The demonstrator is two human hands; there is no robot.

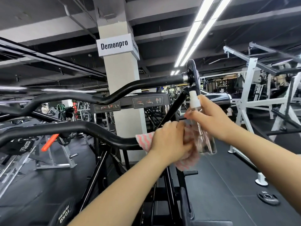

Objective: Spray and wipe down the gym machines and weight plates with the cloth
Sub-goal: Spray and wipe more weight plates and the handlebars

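My left hand [169,141] grips a pink-and-white striped cloth [145,139] wrapped round the near black bent bar [78,128] of a gym machine, at the bar's right end. My right hand [210,118] holds a clear spray bottle [206,144] with a white nozzle [194,99], upright, just right of the cloth. A second black bent bar [138,88] runs above and behind, ending in a black weight plate [193,75] seen nearly edge-on.
A white pillar [123,95] with a "Demonpro" sign stands behind the machine. White-framed machines [249,98] fill the right side. A small black plate [268,198] lies on the dark floor at right. A 10 kg plate [65,216] sits low left.
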